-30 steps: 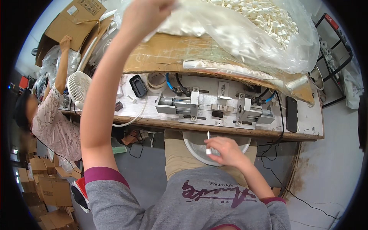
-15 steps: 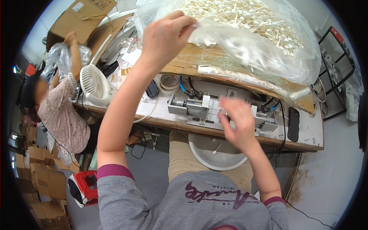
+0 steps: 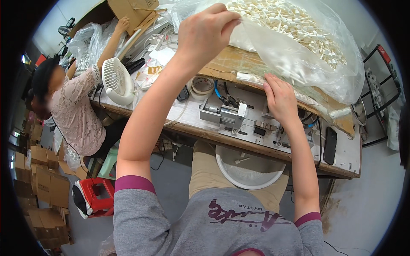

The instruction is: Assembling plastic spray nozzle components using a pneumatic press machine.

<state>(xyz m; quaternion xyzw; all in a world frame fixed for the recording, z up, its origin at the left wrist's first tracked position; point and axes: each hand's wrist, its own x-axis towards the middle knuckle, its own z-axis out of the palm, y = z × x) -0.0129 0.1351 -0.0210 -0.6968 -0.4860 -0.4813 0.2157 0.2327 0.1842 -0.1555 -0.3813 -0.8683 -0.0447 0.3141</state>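
Observation:
My left hand (image 3: 205,36) is raised at the upper middle, its thumb and fingers pinching the edge of a clear plastic bag (image 3: 267,49) and holding it up. Inside the bag lies a heap of small white plastic pieces with thin stems and round caps (image 3: 294,25). The bag rests on a cardboard sheet (image 3: 230,64) above the bench. My right hand (image 3: 282,100) lies with fingers stretched out over the sheet's near edge, beside a white strip (image 3: 252,78) and holding nothing I can see. Below it sits a metal clamping fixture (image 3: 230,117) with cylinders, partly hidden by my right forearm.
A white basket (image 3: 252,187) with a few white pieces sits on my lap. On the bench are a white fan (image 3: 117,81), tape rolls (image 3: 200,87) and a black phone (image 3: 329,145). A co-worker (image 3: 77,113) handles a carton at left, near a red stool (image 3: 96,194). A black rack (image 3: 384,81) stands right.
My right hand has moved up and away from the fixture to the cardboard's edge. My left hand, still pinching the bag, has shifted slightly up and right, lifting its edge. The view has shifted a little.

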